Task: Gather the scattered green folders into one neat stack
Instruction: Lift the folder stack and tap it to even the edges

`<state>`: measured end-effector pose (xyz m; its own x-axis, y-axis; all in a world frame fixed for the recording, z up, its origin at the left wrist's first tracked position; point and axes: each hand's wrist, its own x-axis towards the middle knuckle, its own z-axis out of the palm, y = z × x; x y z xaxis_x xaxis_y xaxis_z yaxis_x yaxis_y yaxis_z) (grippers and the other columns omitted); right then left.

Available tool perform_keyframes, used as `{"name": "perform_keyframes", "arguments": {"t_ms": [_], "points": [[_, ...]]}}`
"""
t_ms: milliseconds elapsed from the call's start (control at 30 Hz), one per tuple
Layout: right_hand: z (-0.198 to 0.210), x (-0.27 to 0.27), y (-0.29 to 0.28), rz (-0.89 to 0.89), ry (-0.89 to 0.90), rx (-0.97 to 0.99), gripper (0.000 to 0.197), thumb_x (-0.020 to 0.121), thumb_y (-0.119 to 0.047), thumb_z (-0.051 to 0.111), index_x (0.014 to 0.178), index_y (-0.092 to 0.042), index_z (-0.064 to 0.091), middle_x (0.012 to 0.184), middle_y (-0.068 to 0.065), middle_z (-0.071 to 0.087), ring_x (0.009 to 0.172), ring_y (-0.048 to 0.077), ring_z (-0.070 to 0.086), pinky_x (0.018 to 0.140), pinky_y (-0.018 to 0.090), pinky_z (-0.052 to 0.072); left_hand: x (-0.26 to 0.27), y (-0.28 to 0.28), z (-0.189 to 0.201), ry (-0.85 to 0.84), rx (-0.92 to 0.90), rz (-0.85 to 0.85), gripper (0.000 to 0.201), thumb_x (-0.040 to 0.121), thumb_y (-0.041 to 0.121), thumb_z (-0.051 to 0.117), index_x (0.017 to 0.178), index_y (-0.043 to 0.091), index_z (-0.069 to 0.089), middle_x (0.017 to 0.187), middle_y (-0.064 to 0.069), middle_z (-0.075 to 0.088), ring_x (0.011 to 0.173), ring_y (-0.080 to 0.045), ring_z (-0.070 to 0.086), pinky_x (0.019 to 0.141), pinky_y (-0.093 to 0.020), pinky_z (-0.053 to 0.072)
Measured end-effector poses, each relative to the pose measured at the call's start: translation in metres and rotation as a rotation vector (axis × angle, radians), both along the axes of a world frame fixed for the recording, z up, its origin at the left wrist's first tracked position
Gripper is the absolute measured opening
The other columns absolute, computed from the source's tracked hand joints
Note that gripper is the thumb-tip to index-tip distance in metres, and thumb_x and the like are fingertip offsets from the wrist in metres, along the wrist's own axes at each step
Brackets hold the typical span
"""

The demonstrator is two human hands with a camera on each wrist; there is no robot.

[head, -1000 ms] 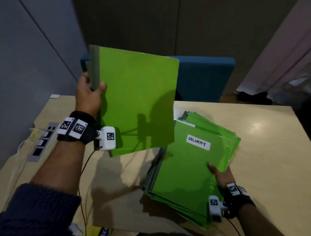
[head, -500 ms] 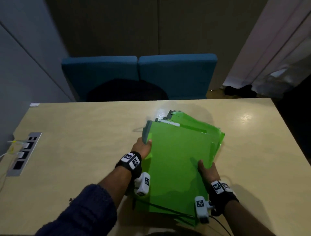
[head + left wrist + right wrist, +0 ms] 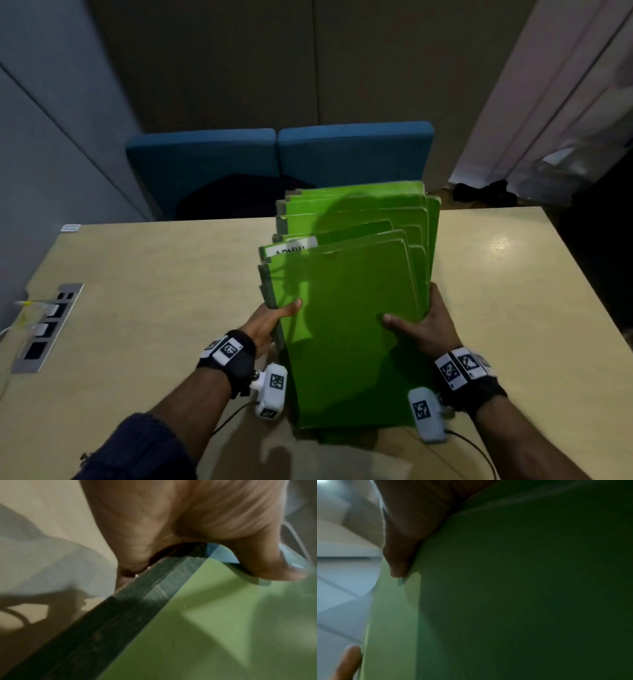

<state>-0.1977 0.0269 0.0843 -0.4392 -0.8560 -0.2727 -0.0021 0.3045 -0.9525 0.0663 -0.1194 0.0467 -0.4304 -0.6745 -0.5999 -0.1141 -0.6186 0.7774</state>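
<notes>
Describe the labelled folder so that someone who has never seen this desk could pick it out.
On the desk, both hands hold a fanned bundle of green folders on end. The labelled folder is second from the front. It alone shows a white label, partly hidden, at its top left corner.

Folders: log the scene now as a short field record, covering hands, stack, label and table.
left hand: grips the stack's left edge, thumb on the front folder
right hand: grips the right edge, thumb on the front
folders: all in one bundle, stood up on the table, tops uneven
label: white, partly hidden, reads roughly ADMIN
chairs: two blue, behind the table
</notes>
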Motion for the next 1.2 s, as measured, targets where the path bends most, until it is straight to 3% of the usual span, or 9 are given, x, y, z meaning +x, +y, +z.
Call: {"name": "perform_keyframes", "arguments": {"t_ms": [167, 267, 367, 467, 633, 767, 900, 1033, 1200], "points": [[0.028, -0.002, -0.015, 0.052, 0.224, -0.221, 0.091, 0.053, -0.024, 0.094, 0.124, -0.028, 0.037, 0.116, -0.019, 0.052, 0.104, -0.007, 0.054, 0.082, 0.025, 0.052, 0.008, 0.002, 0.049, 0.222, -0.25, 0.133, 0.083, 0.029, 0.045, 0.097, 0.106, 0.022, 0.073, 0.11, -0.001, 0.073, 0.107, -0.02, 0.068, 0.089, -0.037, 0.055], [0.036, -0.002, -0.013, 0.087, 0.231, -0.277, 0.11, 0.041, -0.071, 0.084, 0.132, -0.024, 0.042, 0.121, -0.02, 0.051, 0.106, -0.018, 0.052, 0.082, 0.008, 0.047, 0.016, 0.002, 0.076, 0.261, -0.384, 0.118, 0.076, 0.029, 0.045, 0.097, 0.1, 0.027, 0.076, 0.102, 0.005, 0.075, 0.099, -0.014, 0.071, 0.081, -0.032, 0.058], [0.032, 0.0, -0.005, 0.147, 0.242, -0.208, 0.086, 0.032, -0.089, 0.07, 0.112, -0.073, 0.047, 0.115, -0.027, 0.049, 0.108, 0.001, 0.052, 0.093, 0.024, 0.043, 0.022, 0.01, 0.087, 0.237, -0.446, 0.084, 0.086, 0.031, 0.048, 0.095, 0.109, 0.026, 0.068, 0.104, 0.009, 0.075, 0.101, -0.01, 0.07, 0.084, -0.032, 0.058], [0.02, 0.002, 0.009, 0.239, 0.308, -0.189, 0.067, 0.038, -0.093, 0.063, 0.099, -0.09, 0.035, 0.113, -0.032, 0.05, 0.108, 0.002, 0.054, 0.095, 0.025, 0.042, 0.026, 0.023, 0.086, 0.177, -0.468, 0.008, 0.094, 0.04, 0.052, 0.092, 0.121, 0.022, 0.057, 0.115, 0.009, 0.071, 0.111, -0.013, 0.065, 0.089, -0.032, 0.056], [0.029, -0.001, 0.027, 0.291, 0.239, -0.241, 0.073, 0.057, -0.082, 0.069, 0.125, -0.066, 0.047, 0.119, -0.042, 0.057, 0.11, -0.017, 0.053, 0.092, 0.009, 0.045, 0.023, 0.037, 0.098, 0.161, -0.548, -0.024, 0.072, 0.078, 0.012, 0.075, 0.138, 0.013, 0.034, 0.133, -0.011, 0.051, 0.097, -0.004, 0.068, 0.072, -0.022, 0.059], [0.043, -0.002, 0.024, 0.139, 0.146, -0.507, 0.097, 0.076, -0.064, 0.069, 0.14, -0.002, 0.032, 0.13, -0.022, 0.06, 0.122, 0.004, 0.056, 0.095, 0.021, 0.049, 0.023, 0.032, 0.123, 0.145, -0.659, 0.046, 0.121, 0.062, 0.057, 0.079, 0.154, 0.028, 0.007, 0.149, 0.001, 0.043, 0.135, -0.02, 0.046, 0.105, -0.037, 0.045], [0.06, -0.003, 0.011, 0.016, -0.035, -0.474, 0.05, 0.074, -0.01, 0.05, 0.121, -0.026, 0.052, 0.109, -0.011, 0.071, 0.103, 0.011, 0.066, 0.076, 0.025, 0.056, 0.016, 0.025, 0.139, 0.22, -0.633, 0.088, 0.121, 0.046, 0.075, 0.076, 0.148, 0.043, 0.019, 0.153, 0.007, 0.036, 0.137, -0.016, 0.042, 0.107, -0.043, 0.042], [0.063, 0.005, 0.002, -0.111, -0.073, -0.439, 0.011, 0.095, -0.023, 0.048, 0.096, -0.015, 0.054, 0.078, -0.01, 0.07, 0.074, 0.009, 0.067, 0.066, 0.034, 0.05, 0.002, 0.025, 0.148, 0.151, -0.561, 0.204, 0.094, 0.064, 0.057, 0.077, 0.144, 0.047, 0.028, 0.152, 0.005, 0.037, 0.136, -0.016, 0.042, 0.112, -0.049, 0.034], [0.059, 0.007, 0.002, -0.081, -0.165, -0.476, 0.036, 0.074, -0.044, 0.063, 0.092, -0.014, 0.056, 0.088, 0.008, 0.065, 0.084, 0.027, 0.062, 0.074, 0.037, 0.049, 0.002, 0.021, 0.148, 0.076, -0.513, 0.193, 0.068, 0.085, 0.032, 0.063, 0.145, 0.04, 0.033, 0.148, 0.007, 0.042, 0.133, -0.016, 0.044, 0.114, -0.047, 0.032]]}}
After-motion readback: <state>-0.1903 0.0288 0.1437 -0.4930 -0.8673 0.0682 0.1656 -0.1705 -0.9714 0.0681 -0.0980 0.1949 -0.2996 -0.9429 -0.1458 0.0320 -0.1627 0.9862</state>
